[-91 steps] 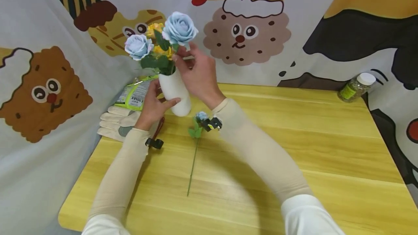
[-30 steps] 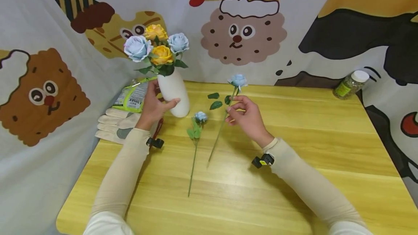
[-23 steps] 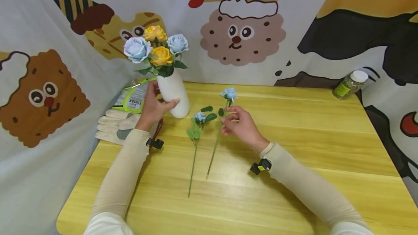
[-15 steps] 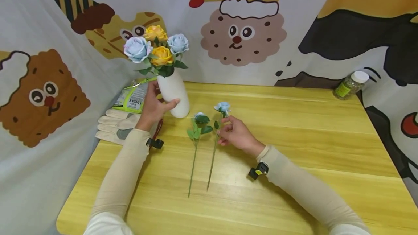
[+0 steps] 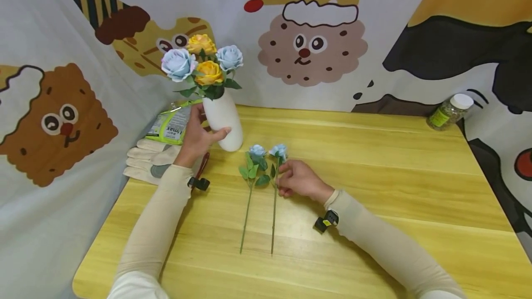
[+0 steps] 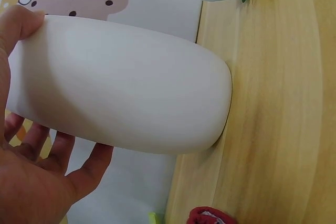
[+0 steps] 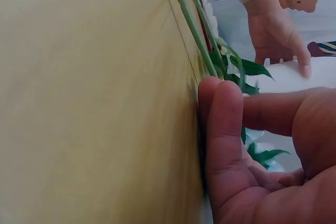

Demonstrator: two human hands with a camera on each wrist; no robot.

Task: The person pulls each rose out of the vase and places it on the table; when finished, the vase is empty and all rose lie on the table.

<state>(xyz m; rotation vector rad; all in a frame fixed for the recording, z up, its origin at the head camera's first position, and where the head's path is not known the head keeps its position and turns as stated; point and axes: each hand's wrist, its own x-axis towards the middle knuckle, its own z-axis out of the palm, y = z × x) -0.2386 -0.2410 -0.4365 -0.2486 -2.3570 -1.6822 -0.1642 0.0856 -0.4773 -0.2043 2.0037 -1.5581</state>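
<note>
My left hand (image 5: 200, 136) grips the side of a white vase (image 5: 224, 121), its thumb across the front. The vase stands upright on the table, and its wall (image 6: 126, 85) fills much of the left wrist view. Two blue roses and two yellow roses (image 5: 209, 73) with green leaves rise from its mouth. My right hand (image 5: 301, 180) pinches the stem of a loose blue rose (image 5: 279, 152) low over the table, fingertips at the stem (image 7: 191, 22) in the right wrist view. Left of it, another blue rose (image 5: 257, 150) lies roughly parallel, the leaves overlapping.
Behind my left forearm are folded pale work gloves (image 5: 143, 160) and a green-and-grey packet (image 5: 168, 126). A dark red thing (image 5: 203, 165) lies beside them. A white-lidded jar (image 5: 449, 113) stands at the back right. A printed cloth (image 5: 311, 86) hangs behind the wooden table (image 5: 374, 160).
My right hand has left the bouquet and brought a blue rose down and toward me, beside the other loose rose. The left hand stays on the vase.
</note>
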